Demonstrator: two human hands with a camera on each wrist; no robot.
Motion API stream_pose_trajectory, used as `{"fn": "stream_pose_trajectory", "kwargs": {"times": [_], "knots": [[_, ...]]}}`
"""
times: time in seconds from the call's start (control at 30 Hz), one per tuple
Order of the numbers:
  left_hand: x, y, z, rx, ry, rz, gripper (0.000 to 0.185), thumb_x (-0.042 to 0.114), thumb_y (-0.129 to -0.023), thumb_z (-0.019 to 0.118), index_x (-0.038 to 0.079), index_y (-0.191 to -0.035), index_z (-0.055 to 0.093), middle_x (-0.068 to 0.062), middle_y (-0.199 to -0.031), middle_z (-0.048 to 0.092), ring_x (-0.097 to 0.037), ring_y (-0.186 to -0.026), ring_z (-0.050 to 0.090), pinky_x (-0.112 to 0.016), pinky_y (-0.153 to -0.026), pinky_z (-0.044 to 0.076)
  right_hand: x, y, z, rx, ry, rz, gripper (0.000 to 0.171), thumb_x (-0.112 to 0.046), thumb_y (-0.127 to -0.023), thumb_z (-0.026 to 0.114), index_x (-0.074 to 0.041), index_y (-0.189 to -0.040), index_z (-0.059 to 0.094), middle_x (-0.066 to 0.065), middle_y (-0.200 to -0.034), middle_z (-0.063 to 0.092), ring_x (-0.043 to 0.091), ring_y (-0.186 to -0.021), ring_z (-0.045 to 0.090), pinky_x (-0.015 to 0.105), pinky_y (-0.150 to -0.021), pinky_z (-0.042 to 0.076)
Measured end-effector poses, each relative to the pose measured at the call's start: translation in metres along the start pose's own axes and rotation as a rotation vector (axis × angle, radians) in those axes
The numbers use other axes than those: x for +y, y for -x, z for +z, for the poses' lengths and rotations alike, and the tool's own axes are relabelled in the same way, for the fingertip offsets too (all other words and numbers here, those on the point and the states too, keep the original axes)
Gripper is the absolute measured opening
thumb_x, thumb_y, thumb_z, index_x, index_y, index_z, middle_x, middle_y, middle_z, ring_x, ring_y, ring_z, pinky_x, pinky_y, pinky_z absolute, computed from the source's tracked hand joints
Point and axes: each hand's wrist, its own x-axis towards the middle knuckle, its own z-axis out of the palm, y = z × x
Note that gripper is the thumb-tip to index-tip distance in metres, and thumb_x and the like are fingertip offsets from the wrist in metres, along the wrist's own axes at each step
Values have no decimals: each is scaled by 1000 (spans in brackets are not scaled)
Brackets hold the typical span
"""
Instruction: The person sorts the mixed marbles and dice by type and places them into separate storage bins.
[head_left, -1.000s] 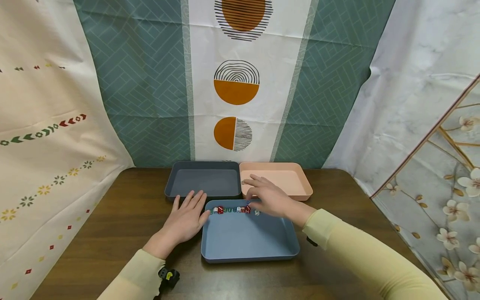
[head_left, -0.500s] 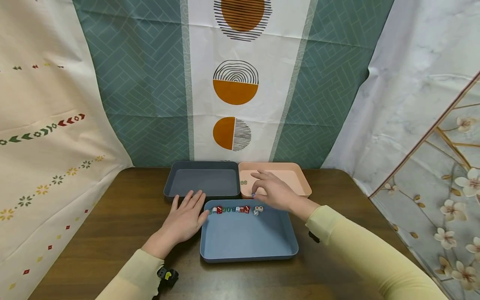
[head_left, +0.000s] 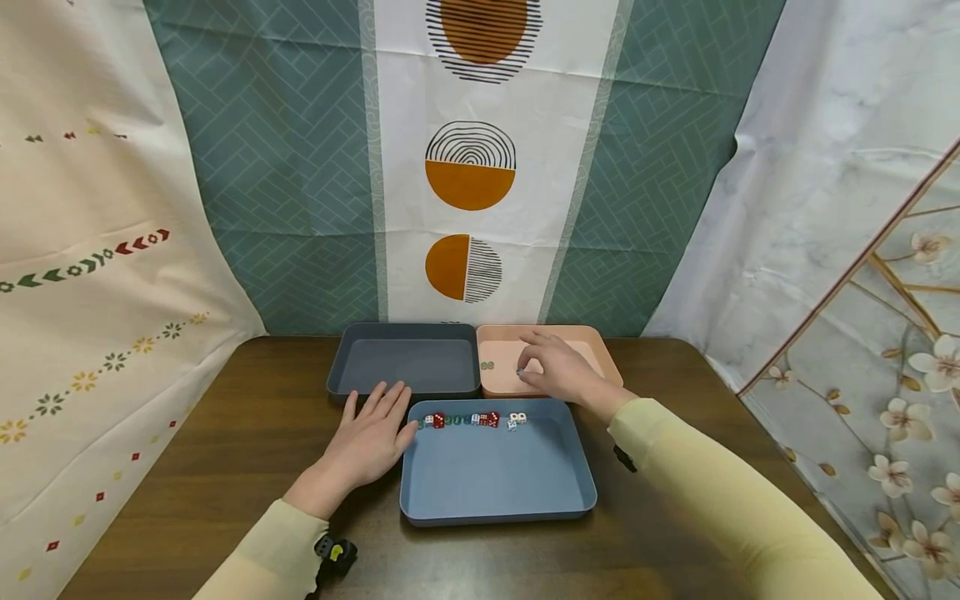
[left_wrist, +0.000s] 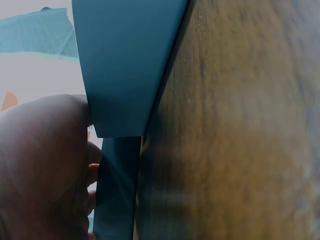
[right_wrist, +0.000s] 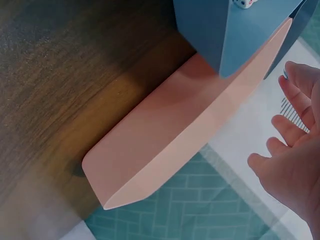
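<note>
A blue tray (head_left: 498,517) sits at the near middle of the wooden table (head_left: 247,433), with a row of small red, white and green dice (head_left: 468,419) along its far wall. Behind it stand a dark grey tray (head_left: 405,367) and a pink tray (head_left: 603,354); two green dice (head_left: 487,365) lie in the pink one. My right hand (head_left: 525,368) hovers over the pink tray and pinches a small bluish die (head_left: 519,372) at its fingertips. My left hand (head_left: 371,433) lies flat on the table, its fingers touching the blue tray's left corner.
Patterned cloth backdrops close in the table at the back and on both sides. The right wrist view shows the pink tray's wall (right_wrist: 190,130) beside the blue tray's corner (right_wrist: 220,30). The left wrist view shows the blue tray's wall (left_wrist: 125,65).
My right hand left the dice row in the blue tray and moved away from me over the pink tray, carrying a small die. The left hand stayed put.
</note>
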Motion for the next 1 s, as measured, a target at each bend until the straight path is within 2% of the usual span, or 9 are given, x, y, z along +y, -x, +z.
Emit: {"fn": "stream_pose_trajectory", "kwargs": {"times": [0.13,0.63,0.8,1.0], "knots": [[1,1,-2,-5,-9,-6,69,42,-119,47,3,-174,31,-17,-181,26,-44,-168,16,-75,-129,1,2,-4,-1,-14,-22,42,7,-19,-106,75,-13,-108,79,21,-173,42,43,-165,26,58,-127,35],[1,1,-1,-1,-8,-5,69,42,-118,47,3,-174,32,-17,-181,26,-44,-167,17,-74,-129,1,8,-21,3,-3,-4,48,11,-15,-106,72,-7,-110,79,25,-166,49,44,-162,32,56,-130,30],[1,1,-3,-11,-15,-14,69,42,-119,47,4,-174,31,-16,-181,25,-43,-168,16,-74,-129,0,8,-31,5,-4,33,36,10,-14,-104,74,-7,-109,79,25,-164,52,46,-160,36,56,-129,32],[4,2,-3,-23,-23,-16,69,43,-119,47,4,-174,30,-15,-181,24,-42,-168,15,-74,-129,1,10,-42,9,-21,88,44,10,-17,-104,75,-9,-107,80,21,-158,59,40,-155,45,53,-126,38]]}}
